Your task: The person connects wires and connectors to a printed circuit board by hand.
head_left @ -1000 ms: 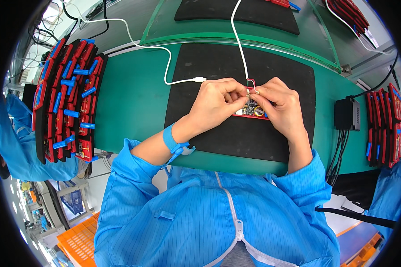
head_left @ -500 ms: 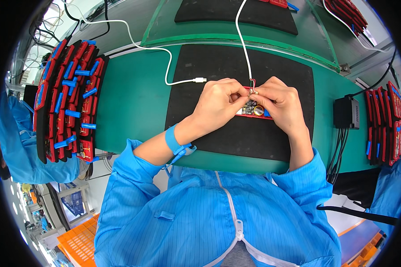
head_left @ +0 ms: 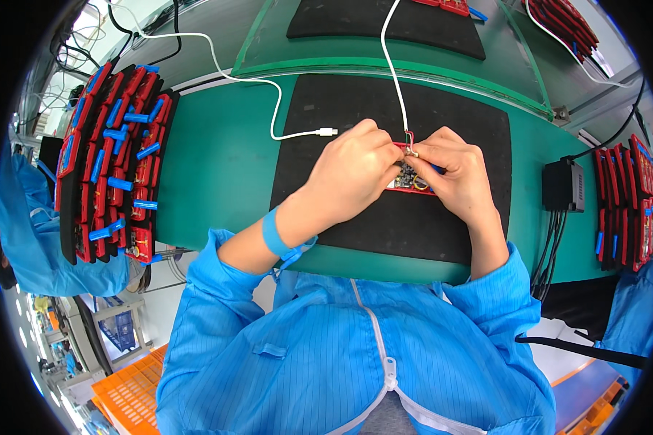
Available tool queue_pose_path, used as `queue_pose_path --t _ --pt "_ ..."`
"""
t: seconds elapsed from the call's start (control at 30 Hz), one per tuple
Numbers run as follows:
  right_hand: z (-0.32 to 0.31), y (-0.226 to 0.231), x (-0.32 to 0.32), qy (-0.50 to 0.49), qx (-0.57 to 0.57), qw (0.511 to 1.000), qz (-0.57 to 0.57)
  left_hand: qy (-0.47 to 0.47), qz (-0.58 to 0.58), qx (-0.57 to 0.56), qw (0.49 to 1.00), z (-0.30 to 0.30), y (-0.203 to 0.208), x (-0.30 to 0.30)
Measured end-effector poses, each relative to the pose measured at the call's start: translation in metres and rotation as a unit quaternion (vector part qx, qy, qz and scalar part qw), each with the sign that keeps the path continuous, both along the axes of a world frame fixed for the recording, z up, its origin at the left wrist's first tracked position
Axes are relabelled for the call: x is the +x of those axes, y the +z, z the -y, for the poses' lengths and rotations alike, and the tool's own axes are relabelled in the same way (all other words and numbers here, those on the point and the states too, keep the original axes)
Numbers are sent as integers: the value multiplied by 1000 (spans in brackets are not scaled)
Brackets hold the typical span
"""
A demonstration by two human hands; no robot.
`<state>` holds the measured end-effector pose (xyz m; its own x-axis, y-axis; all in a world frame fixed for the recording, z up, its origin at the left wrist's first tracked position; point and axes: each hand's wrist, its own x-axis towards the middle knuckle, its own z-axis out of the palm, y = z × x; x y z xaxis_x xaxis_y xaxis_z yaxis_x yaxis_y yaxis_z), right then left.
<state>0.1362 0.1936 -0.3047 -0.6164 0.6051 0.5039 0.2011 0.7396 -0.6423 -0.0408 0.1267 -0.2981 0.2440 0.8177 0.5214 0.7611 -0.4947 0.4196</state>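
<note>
A small circuit board in a red frame (head_left: 412, 190) lies on the black mat under my fingertips. From above, a white cable (head_left: 397, 80) runs down to it and splits into thin red and pale wires (head_left: 410, 139). My right hand (head_left: 458, 170) pinches the end of these wires at the frame's upper edge. Close against it, my left hand (head_left: 355, 170) has its thumb and fingers closed; what they hold is too small to make out. Both hands cover parts of the board, and a yellow ring-like part shows between them. A blue band circles my left wrist.
The black mat (head_left: 326, 101) lies on a green table (head_left: 210, 159). A second white cable (head_left: 326, 132) ends on it in a plug. Stacked red-framed boards with blue pieces stand left (head_left: 116, 167) and right (head_left: 624, 203). A black box (head_left: 563, 185) has cables beneath.
My left hand has rolled, its knuckles rising, and its fingers have curled in more over the frame's left end. My right hand stays nearly in place at the wires.
</note>
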Motion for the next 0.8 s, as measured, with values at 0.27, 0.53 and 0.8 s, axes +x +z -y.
queue_pose_path --t 0.27,0.53,0.8 --pt "1 1 0 0 7 1000 8 98 -63 -103 988 0 17 -71" --pt "2 0 2 -10 -15 1000 12 114 107 -226 962 -2 -1 -87" --pt "4 2 0 -10 -21 1000 7 12 16 -92 996 13 -19 -63"
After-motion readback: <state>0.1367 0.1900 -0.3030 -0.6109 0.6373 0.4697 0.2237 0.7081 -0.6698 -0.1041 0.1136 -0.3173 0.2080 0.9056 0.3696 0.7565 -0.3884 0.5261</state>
